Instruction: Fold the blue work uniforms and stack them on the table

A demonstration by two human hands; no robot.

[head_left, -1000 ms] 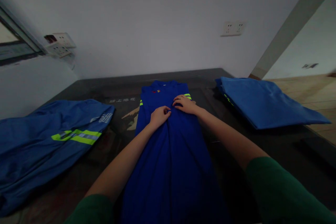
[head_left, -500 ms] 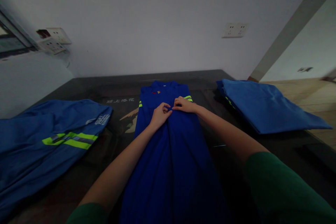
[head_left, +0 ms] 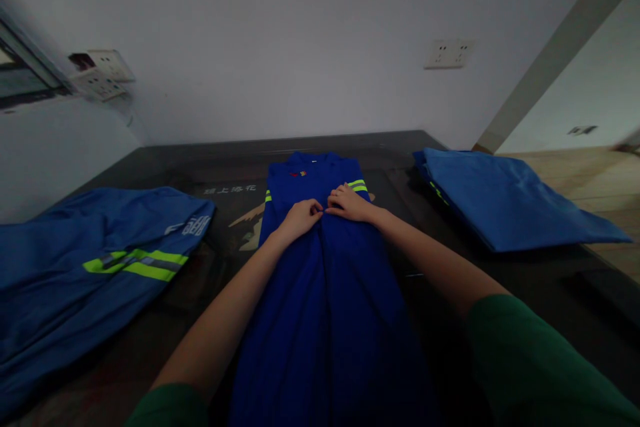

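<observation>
A dark blue garment (head_left: 360,287) with yellow-green reflective bands lies lengthwise on the dark table, its collar toward the wall. My left hand (head_left: 304,213) pinches the cloth at the middle front with bent fingers. Close on its right, my right hand (head_left: 346,203) also has curled fingers pressed on the same cloth near the centre line. A narrow gap separates the fingertips of the two hands. Small red and yellow marks show on the garment's chest above them.
At the left lies a lighter blue garment (head_left: 65,267) with reflective stripes and white lettering. A folded blue garment (head_left: 505,197) rests at the right, overhanging the table (head_left: 280,145). The wall behind carries a socket plate (head_left: 449,54).
My left hand has turned flatter, with its fingers more curled and palm down. The fingers of my right hand have shifted slightly on the cloth. The other garments have stayed put.
</observation>
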